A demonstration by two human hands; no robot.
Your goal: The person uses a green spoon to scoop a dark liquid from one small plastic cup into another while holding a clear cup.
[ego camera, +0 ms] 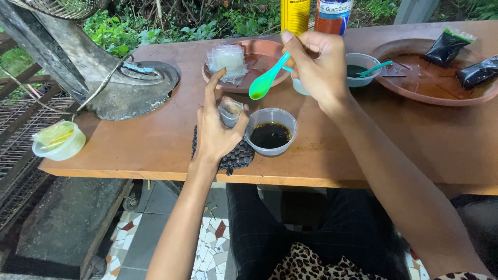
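My left hand pinches a small clear plastic bag over the dark woven mat. Just right of that grip: round clear plastic cup of dark liquid. My right hand, above, holds a green plastic spoon. Judged step: filling the bag. Next needs a scoop, bag mouth open.

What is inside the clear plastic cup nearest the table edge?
The clear plastic cup holds a dark liquid, filling the lower part. Whether anything lies beneath its opaque surface cannot be seen.

head-worn view, looking down, table close
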